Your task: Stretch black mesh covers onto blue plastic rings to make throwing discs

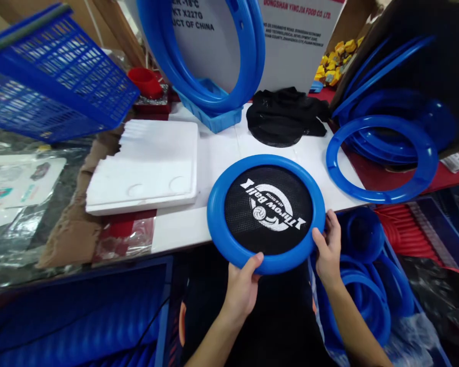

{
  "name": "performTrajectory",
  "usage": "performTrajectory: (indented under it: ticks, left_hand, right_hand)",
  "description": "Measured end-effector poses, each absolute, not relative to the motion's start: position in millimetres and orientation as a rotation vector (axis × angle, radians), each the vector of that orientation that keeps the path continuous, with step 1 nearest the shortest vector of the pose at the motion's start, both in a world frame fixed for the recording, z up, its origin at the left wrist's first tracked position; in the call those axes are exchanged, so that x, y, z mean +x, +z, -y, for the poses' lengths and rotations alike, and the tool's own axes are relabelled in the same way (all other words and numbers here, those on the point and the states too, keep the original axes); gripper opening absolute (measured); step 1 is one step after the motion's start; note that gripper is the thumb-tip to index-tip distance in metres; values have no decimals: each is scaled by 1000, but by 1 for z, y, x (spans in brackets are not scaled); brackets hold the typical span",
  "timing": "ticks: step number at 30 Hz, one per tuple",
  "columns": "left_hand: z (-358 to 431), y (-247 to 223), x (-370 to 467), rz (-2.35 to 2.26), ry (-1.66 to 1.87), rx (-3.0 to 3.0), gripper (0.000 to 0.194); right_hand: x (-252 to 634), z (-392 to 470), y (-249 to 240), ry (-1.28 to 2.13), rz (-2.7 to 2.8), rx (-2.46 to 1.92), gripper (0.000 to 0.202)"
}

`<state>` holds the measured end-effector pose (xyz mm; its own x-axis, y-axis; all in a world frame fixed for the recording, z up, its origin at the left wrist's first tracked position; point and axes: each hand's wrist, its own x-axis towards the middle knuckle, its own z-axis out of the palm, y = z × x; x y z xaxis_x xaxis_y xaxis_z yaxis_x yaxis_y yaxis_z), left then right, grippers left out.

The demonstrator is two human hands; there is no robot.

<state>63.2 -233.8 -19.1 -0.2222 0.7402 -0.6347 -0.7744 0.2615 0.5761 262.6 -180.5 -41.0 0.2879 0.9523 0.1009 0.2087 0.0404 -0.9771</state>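
From my remote view, the blue-rimmed mesh disc (219, 221) is between both hands, over the bench's (179, 227) front edge. My left hand (239, 290) grips its near rim, thumb on top; my right hand (329, 257) holds the right rim between thumb and curled fingers. The disc's print slants from far left to near right. A loose blue ring (390, 196) lies ahead and to the right of the right hand, the nearer one; black fabric (286, 114) sits beyond the disc.

A workshop, by the bins (168, 306) of identical blue rings (382, 195) beside a cardboard-covered worktable (218, 153).
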Motion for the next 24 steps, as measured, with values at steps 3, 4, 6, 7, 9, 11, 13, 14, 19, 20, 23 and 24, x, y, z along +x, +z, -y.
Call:
performTrajectory:
  ticks: [3,4,6,7,9,11,13,14,19,20,23,24]
  left_hand:
    - [241,-31,58,-1171,1394,-82,51]
    - [242,-35,56,-1188,1396,-98,52]
    - [246,-45,53,-1230,1383,-116,54]
    - [248,-49,52,-1252,1371,-116,55]
    - [254,-56,49,-1285,1341,-104,56]
    - [260,-60,47,-1298,1317,-95,56]
    - [265,-62,45,-1295,1303,-97,54]
    - [267,-62,45,-1291,1299,-102,52]
    - [267,-60,43,-1276,1299,-108,42]
    - [265,-60,42,-1279,1304,-103,41]
    - [259,-62,36,-1285,1303,-81,43]
    - [257,-63,32,-1289,1293,-70,45]
  right_hand:
    - [254,189,-51,1240,680,-1344,62]
    - [254,192,-51,1349,587,-1308,57]
    - [257,196,-51,1491,468,-1255,49]
    - [261,197,-51,1519,431,-1241,48]
    - [270,194,-52,1509,386,-1235,48]
    - [277,188,-55,1482,386,-1237,49]
    - [279,183,-56,1454,416,-1238,48]
    - [277,182,-57,1434,434,-1239,47]
    - [265,182,-56,1316,502,-1284,42]
    - [265,182,-56,1306,520,-1291,43]
    - [274,179,-53,1358,587,-1290,44]
    - [278,177,-52,1408,614,-1286,46]
